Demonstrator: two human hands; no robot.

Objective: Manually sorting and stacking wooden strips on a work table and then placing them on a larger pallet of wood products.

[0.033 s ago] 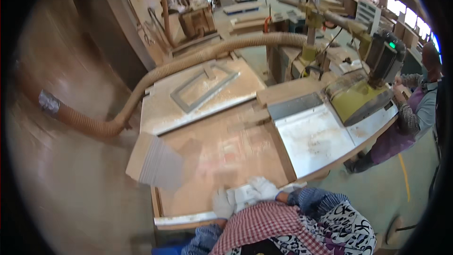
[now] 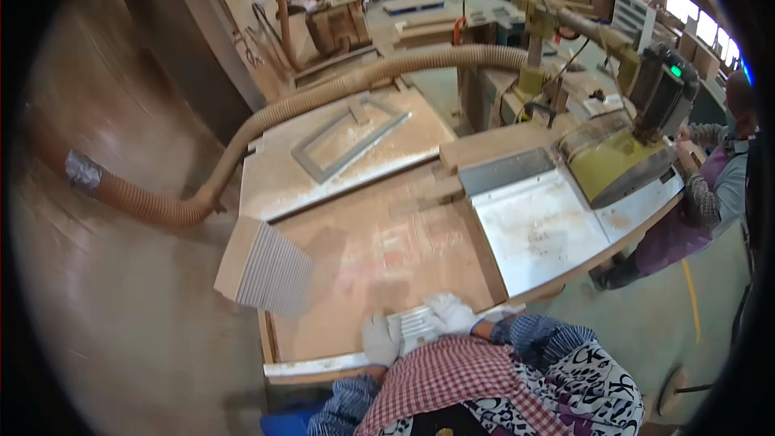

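Both my hands wear white gloves and are at the near edge of the wooden work table (image 2: 323, 339), close to my body. A short row of pale grey, narrow slats (image 2: 416, 326) lies side by side between them. My left hand (image 2: 382, 341) presses its closed fingers against the left end of the slats. My right hand (image 2: 450, 314) is curled over their right end. Farther left on the table stands a larger stack of thin boards (image 2: 274, 270) with grey edges and a tan end face.
Beyond the boards, a grey rectangular frame (image 2: 351, 141) lies on a dusty panel. At right, a machine with a yellow-green guard (image 2: 617, 165) sits over a white metal plate (image 2: 537, 226). A ribbed hose (image 2: 323, 93) curves behind the table. A co-worker (image 2: 714, 178) stands at far right.
The view has shifted slightly and is sharper, so the slats' edges show more clearly. Both my hands stay at the slats, nearly unmoved.
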